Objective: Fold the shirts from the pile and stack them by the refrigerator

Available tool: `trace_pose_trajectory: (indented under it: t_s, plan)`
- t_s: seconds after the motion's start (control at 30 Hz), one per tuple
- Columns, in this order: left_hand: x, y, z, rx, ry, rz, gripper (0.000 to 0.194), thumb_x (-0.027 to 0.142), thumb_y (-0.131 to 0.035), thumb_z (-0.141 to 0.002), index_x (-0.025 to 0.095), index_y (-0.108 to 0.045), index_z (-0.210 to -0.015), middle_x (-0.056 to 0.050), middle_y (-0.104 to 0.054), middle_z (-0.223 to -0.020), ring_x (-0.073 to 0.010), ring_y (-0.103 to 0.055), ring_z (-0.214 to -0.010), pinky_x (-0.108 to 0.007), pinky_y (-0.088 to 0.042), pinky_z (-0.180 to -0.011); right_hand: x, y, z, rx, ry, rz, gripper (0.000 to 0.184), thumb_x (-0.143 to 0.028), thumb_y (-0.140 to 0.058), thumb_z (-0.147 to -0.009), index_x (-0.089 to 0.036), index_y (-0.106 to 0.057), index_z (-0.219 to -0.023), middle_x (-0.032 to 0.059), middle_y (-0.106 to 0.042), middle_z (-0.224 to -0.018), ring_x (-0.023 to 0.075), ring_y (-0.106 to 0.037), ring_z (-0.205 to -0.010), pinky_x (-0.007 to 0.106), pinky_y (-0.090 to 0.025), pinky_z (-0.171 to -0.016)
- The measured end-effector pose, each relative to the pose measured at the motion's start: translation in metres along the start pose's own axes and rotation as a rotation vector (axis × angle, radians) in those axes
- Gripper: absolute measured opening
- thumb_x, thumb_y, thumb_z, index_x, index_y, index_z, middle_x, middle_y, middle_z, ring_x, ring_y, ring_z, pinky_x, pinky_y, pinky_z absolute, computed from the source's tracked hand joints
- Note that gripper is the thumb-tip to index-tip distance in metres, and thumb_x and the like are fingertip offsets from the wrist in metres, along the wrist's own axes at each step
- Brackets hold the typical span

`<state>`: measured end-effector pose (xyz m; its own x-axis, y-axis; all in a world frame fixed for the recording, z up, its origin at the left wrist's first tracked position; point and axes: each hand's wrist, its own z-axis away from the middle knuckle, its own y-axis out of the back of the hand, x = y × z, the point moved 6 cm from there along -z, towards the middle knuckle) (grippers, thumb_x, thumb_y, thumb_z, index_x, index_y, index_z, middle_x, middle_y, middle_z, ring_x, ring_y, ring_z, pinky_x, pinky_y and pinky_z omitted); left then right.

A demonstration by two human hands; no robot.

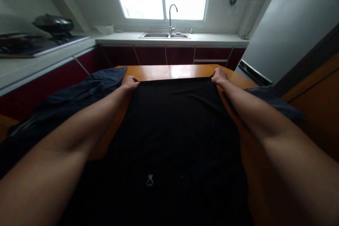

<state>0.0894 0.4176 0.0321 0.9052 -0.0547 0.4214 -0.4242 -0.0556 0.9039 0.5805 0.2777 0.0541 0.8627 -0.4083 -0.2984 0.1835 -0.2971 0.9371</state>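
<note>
A black shirt lies spread over the orange-brown wooden table, with a small pale logo near me. Its straight far edge is drawn taut between my two hands. At the far left corner of that edge, my left hand pinches the cloth between thumb and fingers. My right hand grips the far right corner, its fingers curled closed. Some creases run across the cloth close to the right hand. The near end of the shirt runs out of view at the bottom.
Dark blue clothing lies at the table's left side, and another dark blue garment at the right. Beyond are a sink with a tap, a wok at the left and a grey fridge at the right.
</note>
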Motion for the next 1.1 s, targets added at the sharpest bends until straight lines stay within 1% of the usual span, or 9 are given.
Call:
trace_pose_trajectory:
  t_s: [0.2, 0.33, 0.4, 0.5, 0.6, 0.73, 0.83, 0.97, 1.1]
  plan:
    - [0.006, -0.003, 0.007, 0.144, 0.034, -0.115, 0.025, 0.028, -0.061, -0.09, 0.017, -0.067, -0.113, -0.012, -0.067, -0.12, -0.0237, -0.063, -0.107, -0.032, -0.049, -0.093, 0.002, -0.023, -0.009, 0.041, -0.036, -0.01, 0.031, -0.015, -0.051, -0.092, -0.015, -0.063, -0.12, 0.0166, -0.066, -0.123, 0.0287, -0.059, -0.115, 0.038, -0.045, -0.096]
    - [0.063, -0.016, 0.047, 0.274, -0.214, -0.248, 0.042, 0.027, -0.051, -0.094, 0.016, -0.057, -0.134, -0.018, -0.05, -0.146, -0.032, -0.049, -0.132, -0.046, -0.04, -0.107, -0.035, -0.035, 0.021, 0.111, 0.036, 0.004, 0.037, -0.02, -0.045, -0.095, -0.007, -0.057, -0.128, 0.0244, -0.053, -0.138, 0.0342, -0.047, -0.128, 0.046, -0.04, -0.102]
    - [0.099, -0.04, 0.073, 0.139, -0.434, -0.269, 0.047, 0.033, -0.044, -0.099, 0.018, -0.051, -0.142, -0.015, -0.041, -0.155, -0.032, -0.038, -0.142, -0.051, -0.03, -0.116, -0.07, -0.045, 0.048, 0.09, 0.22, -0.007, 0.043, -0.026, -0.04, -0.099, -0.006, -0.053, -0.134, 0.0239, -0.046, -0.147, 0.0344, -0.039, -0.136, 0.049, -0.035, -0.108]
    - [0.127, -0.074, 0.1, -0.125, -0.513, -0.268, 0.057, 0.052, -0.03, -0.102, 0.027, -0.041, -0.153, -0.008, -0.029, -0.164, -0.035, -0.022, -0.151, -0.062, -0.016, -0.119, -0.109, -0.068, 0.086, -0.128, 0.463, -0.027, 0.057, -0.044, -0.036, -0.102, -0.011, -0.042, -0.148, 0.0188, -0.033, -0.16, 0.032, -0.027, -0.147, 0.051, -0.024, -0.117]
    - [0.126, -0.082, 0.105, -0.18, -0.445, -0.26, 0.068, 0.065, -0.021, -0.099, 0.032, -0.032, -0.157, -0.006, -0.021, -0.167, -0.0389, -0.014, -0.153, -0.067, -0.011, -0.118, -0.107, -0.073, 0.097, -0.281, 0.5, -0.007, 0.065, -0.054, -0.029, -0.102, -0.014, -0.035, -0.154, 0.0154, -0.026, -0.164, 0.0299, -0.02, -0.151, 0.052, -0.016, -0.12]
    - [0.117, -0.077, 0.099, -0.155, -0.41, -0.26, 0.072, 0.068, -0.019, -0.098, 0.031, -0.03, -0.158, -0.006, -0.019, -0.168, -0.0392, -0.013, -0.153, -0.066, -0.012, -0.118, -0.08, -0.03, 0.098, -0.076, 0.362, 0.055, 0.051, -0.036, -0.036, -0.103, -0.004, -0.051, -0.14, 0.0248, -0.043, -0.152, 0.0334, -0.033, -0.144, 0.049, -0.025, -0.116]
    - [0.117, -0.076, 0.099, -0.148, -0.412, -0.263, 0.072, 0.068, -0.019, -0.097, 0.031, -0.031, -0.158, -0.007, -0.019, -0.168, -0.0387, -0.014, -0.153, -0.065, -0.012, -0.118, -0.094, 0.006, 0.151, -0.012, 0.569, -0.033, 0.033, -0.024, -0.045, -0.099, -0.008, -0.063, -0.122, 0.0202, -0.06, -0.131, 0.0293, -0.049, -0.127, 0.041, -0.036, -0.107]
    - [0.12, -0.076, 0.1, -0.141, -0.408, -0.279, 0.072, 0.067, -0.018, -0.097, 0.031, -0.031, -0.158, -0.007, -0.02, -0.167, -0.0376, -0.016, -0.153, -0.064, -0.014, -0.118, -0.117, 0.035, 0.284, -0.417, 1.12, -0.248, 0.027, -0.038, -0.05, -0.101, -0.018, -0.067, -0.106, 0.0084, -0.067, -0.108, 0.0187, -0.06, -0.102, 0.03, -0.044, -0.093]
    - [0.121, -0.075, 0.101, -0.148, -0.408, -0.288, 0.073, 0.067, -0.017, -0.097, 0.031, -0.03, -0.158, -0.007, -0.02, -0.167, -0.038, -0.017, -0.152, -0.064, -0.015, -0.118, -0.084, 0.06, 0.36, -0.666, 1.193, -0.11, 0.041, -0.054, -0.047, -0.1, -0.019, -0.066, -0.093, 0.0073, -0.068, -0.093, 0.019, -0.062, -0.084, 0.031, -0.044, -0.078]
